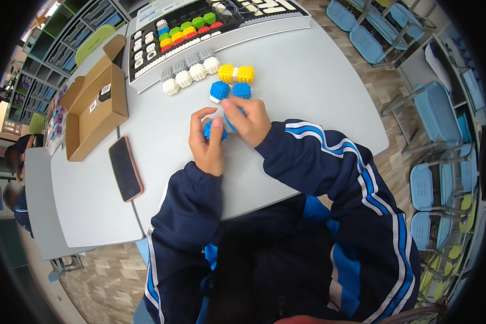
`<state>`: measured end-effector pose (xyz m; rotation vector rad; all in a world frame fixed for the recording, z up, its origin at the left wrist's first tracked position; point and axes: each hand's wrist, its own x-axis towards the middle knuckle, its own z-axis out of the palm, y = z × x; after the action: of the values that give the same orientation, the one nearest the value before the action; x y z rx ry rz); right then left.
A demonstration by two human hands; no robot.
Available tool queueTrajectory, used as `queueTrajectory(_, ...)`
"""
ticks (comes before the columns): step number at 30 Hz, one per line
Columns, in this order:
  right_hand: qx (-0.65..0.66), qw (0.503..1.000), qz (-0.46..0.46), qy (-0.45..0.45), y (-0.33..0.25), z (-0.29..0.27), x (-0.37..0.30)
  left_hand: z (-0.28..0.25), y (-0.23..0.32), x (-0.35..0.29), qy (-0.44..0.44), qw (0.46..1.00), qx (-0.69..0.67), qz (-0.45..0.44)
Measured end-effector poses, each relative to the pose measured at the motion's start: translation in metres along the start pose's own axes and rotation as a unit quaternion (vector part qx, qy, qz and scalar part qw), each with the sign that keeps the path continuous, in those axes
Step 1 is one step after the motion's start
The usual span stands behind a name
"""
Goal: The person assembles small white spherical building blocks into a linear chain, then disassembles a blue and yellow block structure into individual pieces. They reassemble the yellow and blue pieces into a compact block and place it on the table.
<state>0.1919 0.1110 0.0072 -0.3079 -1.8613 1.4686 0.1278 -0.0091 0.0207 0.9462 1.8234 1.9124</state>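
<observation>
1. Fingers (pixel 198 114) of the left hand (pixel 205 144) and right hand (pixel 249 120), close together, pinch blue studded blocks (pixel 222 133) above the tabletop (pixel 259 181), back from its near edge; joining looks unfinished.
2. Beyond, a yellow pair (pixel 244 74) looks joined.
3. Toward the far edge, the kit tray (pixel 221 49) holds more blocks, seemingly unused.

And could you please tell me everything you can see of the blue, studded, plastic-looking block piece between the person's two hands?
The blue, studded block piece looks plastic, with a rounded, knobbly part in the left hand, more blue under the right hand and a pale strip between. It is over the pale grey table; fingers hide much of it, so I cannot tell whether its parts are joined.
</observation>
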Motion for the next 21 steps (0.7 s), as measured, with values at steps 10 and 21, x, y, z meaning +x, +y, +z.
queueTrajectory(10, 0.095, 0.993, 0.057, -0.043, 0.003, 0.014, -0.003, -0.012, -0.016, 0.005, 0.035, 0.999, 0.024, 0.030)
queueTrajectory(21, 0.173, 0.977, 0.103, -0.074, 0.004, 0.009, 0.003, -0.010, -0.009, -0.001, 0.037, 0.998, -0.031, -0.028)
